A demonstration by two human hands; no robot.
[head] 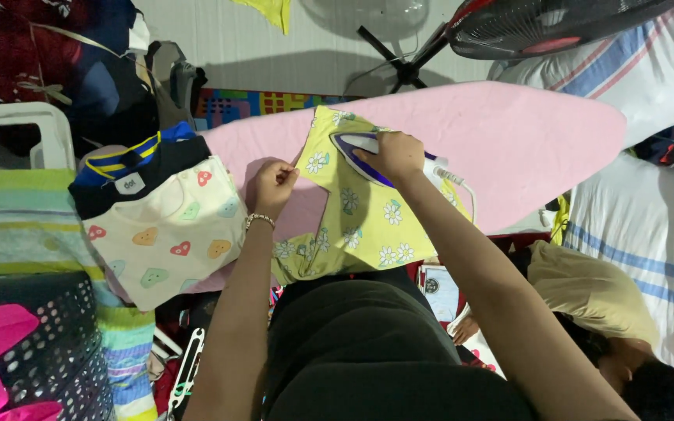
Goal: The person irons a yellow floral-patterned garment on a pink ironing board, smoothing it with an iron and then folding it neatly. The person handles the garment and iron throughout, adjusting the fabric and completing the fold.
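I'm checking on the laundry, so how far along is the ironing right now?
Done, it seems: a folded stack lies at the board's end, a cream heart-print top over a dark garment with blue and yellow stripes. In hand: the right hand presses the iron on a yellow flowered garment on the pink ironing board, while the left hand pinches its edge taut. Left: that garment's lower half hangs off the board.

The yellow garment (356, 214) was thin, matt cloth printed with white daisies. The iron (360, 152) on it looked like glossy plastic, purple and white, with a smooth white cord (458, 183). The pink cover of the ironing board (524, 136) was soft, matt fabric. The folded cream top (169, 234) was matt knit with coloured hearts. The dark basket (56, 343) was perforated plastic.
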